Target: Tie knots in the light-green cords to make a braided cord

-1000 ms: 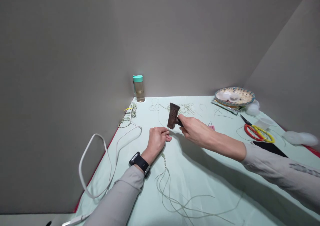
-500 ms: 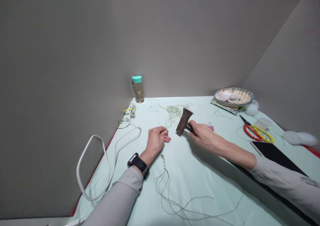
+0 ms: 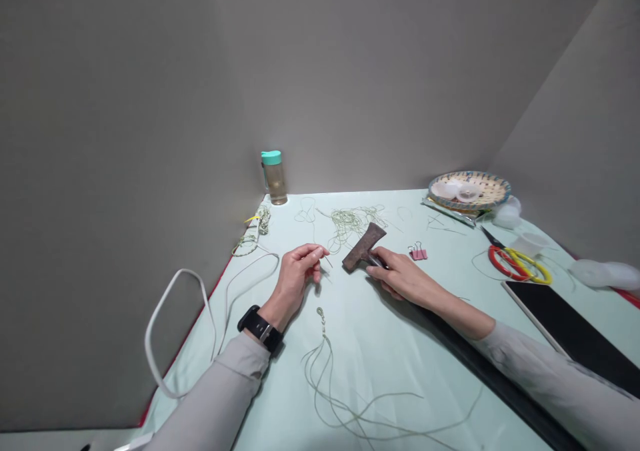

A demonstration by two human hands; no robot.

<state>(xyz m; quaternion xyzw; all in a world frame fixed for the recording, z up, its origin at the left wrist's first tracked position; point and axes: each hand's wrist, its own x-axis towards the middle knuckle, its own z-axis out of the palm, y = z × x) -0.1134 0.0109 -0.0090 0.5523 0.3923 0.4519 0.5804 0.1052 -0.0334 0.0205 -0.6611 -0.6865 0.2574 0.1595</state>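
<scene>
My right hand (image 3: pixel 400 279) is closed round the handle of a rusty brown hammer (image 3: pixel 364 247), whose head rests low on the pale green table cloth (image 3: pixel 380 344). My left hand (image 3: pixel 296 276), with a black watch on its wrist, is lifted a little and pinches a thin pin or needle (image 3: pixel 327 261) between thumb and fingers. A knotted pale green cord (image 3: pixel 323 318) lies just in front of my left hand, its loose strands trailing toward me.
A teal-capped bottle (image 3: pixel 275 177) stands in the back corner. Tangled green cord (image 3: pixel 350 221) lies behind the hammer. A pink binder clip (image 3: pixel 417 252), red and yellow scissors (image 3: pixel 517 263), a woven plate (image 3: pixel 469 190), a dark tablet (image 3: pixel 575 331) and a white cable (image 3: pixel 175 324) surround the hands.
My right hand has lowered the hammer from upright above the left hand down to the cloth, to the right. My left hand has lifted slightly with the pin in its pinch.
</scene>
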